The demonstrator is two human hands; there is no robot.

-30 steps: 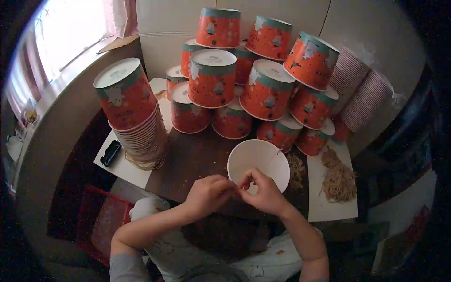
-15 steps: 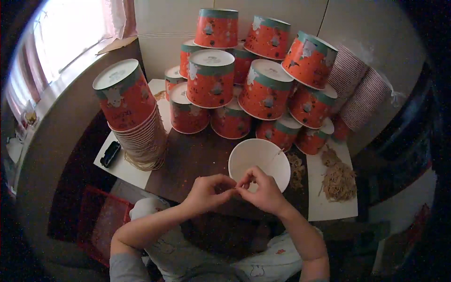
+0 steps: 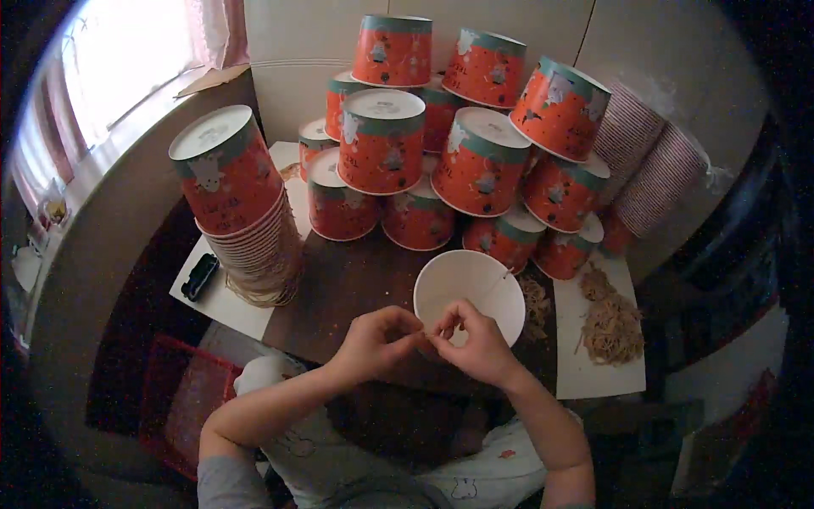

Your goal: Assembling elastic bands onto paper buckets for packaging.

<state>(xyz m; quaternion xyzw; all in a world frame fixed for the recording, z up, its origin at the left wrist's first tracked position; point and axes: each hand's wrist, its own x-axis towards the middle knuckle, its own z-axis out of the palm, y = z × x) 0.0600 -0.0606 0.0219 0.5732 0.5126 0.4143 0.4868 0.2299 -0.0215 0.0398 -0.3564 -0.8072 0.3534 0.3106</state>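
Bucket [image 3: 445, 280]: on the bench [image 3: 343, 284], mouth up, just beyond the right hand [image 3: 482, 349], the nearer one.
Right hand: fingertips pinched together; contents too small to tell.
Left hand [image 3: 373, 346]: likewise, tips beside the right's.
Behind: upturned buckets [image 3: 381, 148], stacked.

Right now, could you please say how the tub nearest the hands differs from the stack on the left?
The near tub opens upward, while the left stack is upside down. The tub shows its white inside; the stack's top shows a white base and green-and-orange sides. Both are round.
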